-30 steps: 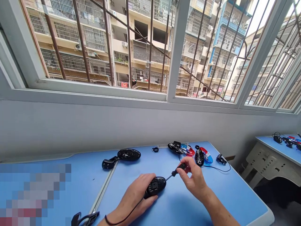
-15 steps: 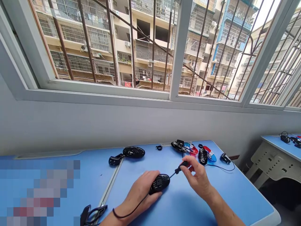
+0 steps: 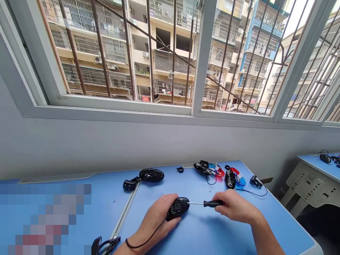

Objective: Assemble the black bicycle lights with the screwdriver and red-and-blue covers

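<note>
My left hand (image 3: 157,219) is wrapped round a black computer mouse (image 3: 178,208), its underside facing up and its cable running over my wrist. Between thumb and fingers, my right hand (image 3: 236,206) grips the black handle of a screwdriver (image 3: 212,203). The metal shaft lies nearly level, and its tip meets the right end of the mouse. Whether a screw sits under the tip is too small to tell.
Black mouse parts (image 3: 151,175) lie at the back left, a small black ring (image 3: 180,170) at the back middle. Opened mice with red and blue shells (image 3: 238,177) are at the back right. Black cabled items (image 3: 106,245) lie front left. A window is beyond the blue table (image 3: 265,216).
My right hand has moved right and lower, tipping the screwdriver from a steep slant to nearly level. Its tip stays at the right end of the mouse.
</note>
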`<state>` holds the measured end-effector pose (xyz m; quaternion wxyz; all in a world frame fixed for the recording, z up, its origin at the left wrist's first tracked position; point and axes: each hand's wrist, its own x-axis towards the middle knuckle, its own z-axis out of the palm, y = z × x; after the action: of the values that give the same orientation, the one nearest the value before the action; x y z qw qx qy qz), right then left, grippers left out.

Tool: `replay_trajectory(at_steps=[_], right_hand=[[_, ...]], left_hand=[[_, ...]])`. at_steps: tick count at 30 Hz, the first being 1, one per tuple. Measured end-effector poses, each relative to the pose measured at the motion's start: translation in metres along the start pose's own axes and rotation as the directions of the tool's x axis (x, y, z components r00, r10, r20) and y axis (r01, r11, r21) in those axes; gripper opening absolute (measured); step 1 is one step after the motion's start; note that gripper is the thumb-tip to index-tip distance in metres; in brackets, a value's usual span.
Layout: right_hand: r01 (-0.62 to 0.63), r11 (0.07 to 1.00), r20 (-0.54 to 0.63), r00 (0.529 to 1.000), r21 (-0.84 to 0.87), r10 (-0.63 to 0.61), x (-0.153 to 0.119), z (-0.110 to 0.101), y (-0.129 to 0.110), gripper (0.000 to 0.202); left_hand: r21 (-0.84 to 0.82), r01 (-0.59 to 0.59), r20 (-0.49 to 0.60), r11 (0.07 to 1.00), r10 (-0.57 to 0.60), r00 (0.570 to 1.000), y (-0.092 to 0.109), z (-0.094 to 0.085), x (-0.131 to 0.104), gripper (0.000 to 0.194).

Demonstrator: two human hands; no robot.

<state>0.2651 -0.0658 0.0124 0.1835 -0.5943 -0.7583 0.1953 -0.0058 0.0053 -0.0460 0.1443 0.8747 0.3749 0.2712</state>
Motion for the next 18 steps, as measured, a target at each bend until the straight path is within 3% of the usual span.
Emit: replay_trajectory(at_steps=[7, 11, 18], right_hand=[[-0.133, 0.971, 0.023, 0.99, -0.2, 0.141, 0.004, -0.004, 0.012, 0.017], [-0.162, 0.928, 0.042, 0.981, -0.336, 0.187, 0.007, 0.003, 0.006, 0.013], [-0.165, 0.929, 0.092, 0.974, -0.331, 0.206, 0.012, 0.015, -0.008, 0.011]], left_hand=[[-0.005, 0.0, -0.037, 1.0, 0.0, 0.999, -0.002, 0.002, 0.0, 0.037], [-0.01, -0.003, -0.05, 1.0, 0.002, 0.999, -0.002, 0.002, -0.001, 0.038], [0.014, -0.01, -0.043, 1.0, 0.01, 0.999, 0.002, 0.001, 0.0, 0.035]])
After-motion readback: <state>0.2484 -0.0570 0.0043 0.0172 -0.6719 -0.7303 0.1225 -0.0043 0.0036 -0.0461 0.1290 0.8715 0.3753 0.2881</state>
